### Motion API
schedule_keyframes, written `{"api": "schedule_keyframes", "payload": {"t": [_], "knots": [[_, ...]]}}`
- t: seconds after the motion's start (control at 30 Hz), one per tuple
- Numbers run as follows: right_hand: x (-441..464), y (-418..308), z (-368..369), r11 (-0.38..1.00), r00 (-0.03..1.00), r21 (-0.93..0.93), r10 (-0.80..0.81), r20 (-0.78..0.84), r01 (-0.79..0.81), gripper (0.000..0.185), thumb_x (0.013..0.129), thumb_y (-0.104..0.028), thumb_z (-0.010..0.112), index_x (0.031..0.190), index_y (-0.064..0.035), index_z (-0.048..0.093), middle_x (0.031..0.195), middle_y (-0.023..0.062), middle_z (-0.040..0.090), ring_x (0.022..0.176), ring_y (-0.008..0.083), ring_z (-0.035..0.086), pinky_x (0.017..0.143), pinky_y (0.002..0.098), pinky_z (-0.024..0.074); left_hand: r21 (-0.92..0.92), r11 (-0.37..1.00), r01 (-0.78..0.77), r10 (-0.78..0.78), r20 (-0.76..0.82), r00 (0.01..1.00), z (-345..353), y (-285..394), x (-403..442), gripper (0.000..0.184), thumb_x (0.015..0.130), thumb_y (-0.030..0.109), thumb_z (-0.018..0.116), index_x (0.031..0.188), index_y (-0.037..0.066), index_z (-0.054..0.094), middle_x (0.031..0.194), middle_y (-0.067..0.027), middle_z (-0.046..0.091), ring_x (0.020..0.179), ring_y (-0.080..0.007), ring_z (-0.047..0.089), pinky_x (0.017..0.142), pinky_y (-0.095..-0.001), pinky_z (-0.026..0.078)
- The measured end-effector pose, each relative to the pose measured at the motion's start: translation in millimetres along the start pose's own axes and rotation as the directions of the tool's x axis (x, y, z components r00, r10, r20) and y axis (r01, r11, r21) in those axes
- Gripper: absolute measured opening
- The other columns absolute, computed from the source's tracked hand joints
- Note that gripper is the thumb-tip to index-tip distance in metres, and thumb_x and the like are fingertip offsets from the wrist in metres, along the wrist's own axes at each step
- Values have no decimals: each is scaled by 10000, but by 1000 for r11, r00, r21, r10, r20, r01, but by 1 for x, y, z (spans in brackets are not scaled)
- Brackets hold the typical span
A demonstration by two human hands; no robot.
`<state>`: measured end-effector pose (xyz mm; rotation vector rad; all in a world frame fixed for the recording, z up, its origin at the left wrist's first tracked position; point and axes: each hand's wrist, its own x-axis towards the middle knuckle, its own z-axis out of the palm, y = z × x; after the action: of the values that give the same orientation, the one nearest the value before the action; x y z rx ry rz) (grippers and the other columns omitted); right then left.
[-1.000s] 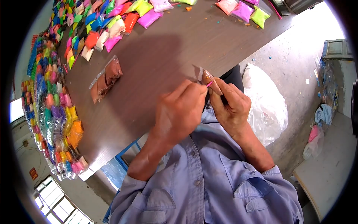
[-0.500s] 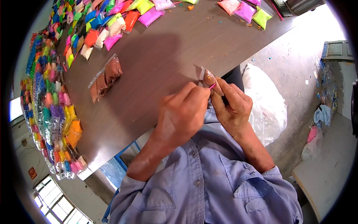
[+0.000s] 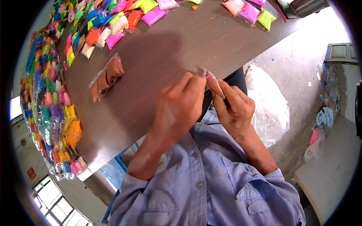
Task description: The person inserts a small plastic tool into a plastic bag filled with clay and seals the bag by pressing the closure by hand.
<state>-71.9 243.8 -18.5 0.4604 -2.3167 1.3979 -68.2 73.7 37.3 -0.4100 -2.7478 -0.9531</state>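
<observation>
At the bottom of the frame we wear a blue-grey buttoned shirt point(image 3: 196, 165). Near the centre, our right hand point(image 3: 235, 107) pinches a small brown-filled clear plastic packet point(image 3: 215, 84); our left hand point(image 3: 180, 103) grips a thin pink stick point(image 3: 207, 76), its tip at the packet. Beyond, on the dark brown table point(image 3: 226, 45), we see joined brown plastic packets point(image 3: 110, 75) left of centre, then multicoloured plastic packets point(image 3: 117, 24) upper left.

Dk-brown wood-grain tbl point(image 3: 203, 41), white glare point(image 3: 100, 154) nr lower-L edge; blue metal frame point(image 3: 121, 162) below. Grey concrete flr point(image 3: 299, 67) at R, v. bright up top. Lower L: pale grey wall point(image 3: 88, 199), multi-pane window point(image 3: 52, 199), panes lit.
</observation>
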Motion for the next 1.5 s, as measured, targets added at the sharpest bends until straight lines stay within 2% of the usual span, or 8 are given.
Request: {"api": "schedule_keyframes", "payload": {"t": [0.1,0.17,0.4,0.57,1.07,1.2,1.4,1.5], "knots": [[-1,1,-3,1000,1000,-22,22,1,-22,254,928,27,802,1182,29,787,752,98,664,569,176,584,538,323,493,18,1000,-5,5,-7,1000,3,2,-1,130,925,-36,772,1024,36,727,843,-116,679,685,-325,696,584,-410,535],[-4,1,-4,997,998,-36,68,13,-68,257,927,35,798,1183,28,788,782,98,688,580,173,591,546,318,500,-124,991,-59,54,-43,998,8,10,-9,122,936,-36,761,1028,37,727,847,-118,678,684,-328,692,590,-410,538],[-2,-6,0,999,999,19,51,-6,-51,285,922,26,808,1205,-3,800,781,103,699,580,175,605,564,312,517,-18,1000,17,-18,-67,998,8,-3,0,119,929,-32,773,1014,39,733,853,-116,681,702,-318,701,600,-405,548],[-4,-1,-6,992,992,12,124,13,-124,315,922,33,802,1232,-23,803,789,100,702,584,173,608,575,311,523,-61,996,-69,67,-31,997,12,7,-9,120,926,-29,772,1012,45,733,866,-113,680,713,-329,709,593,-415,543],[-3,-5,-3,1000,1000,-24,7,21,-7,266,921,38,815,1185,29,784,768,113,675,575,189,601,550,322,505,-6,1000,17,-17,-51,999,7,-6,-2,126,928,-1,790,1031,52,739,871,-99,695,702,-324,713,601,-418,551],[-7,0,-6,993,992,4,117,38,-117,282,917,45,812,1197,41,782,776,120,687,590,181,612,559,319,514,-66,992,-107,101,-88,991,14,4,-10,120,943,45,748,978,94,645,828,-77,595,659,-298,668,557,-406,526],[-6,-6,-2,997,997,46,68,35,-70,244,946,23,799,1189,40,786,751,125,663,585,184,610,569,299,510,-47,999,20,-25,-98,995,12,-10,-4,147,920,-22,786,1033,59,740,883,-105,697,715,-330,719,589,-409,549],[-8,-7,-4,953,954,85,282,96,-291,246,972,11,788,1215,52,783,775,75,696,624,94,598,579,254,485,-38,998,-45,44,-25,999,11,7,-12,141,924,-16,779,1035,61,739,885,-115,701,720,-328,717,600,-407,550]]}}
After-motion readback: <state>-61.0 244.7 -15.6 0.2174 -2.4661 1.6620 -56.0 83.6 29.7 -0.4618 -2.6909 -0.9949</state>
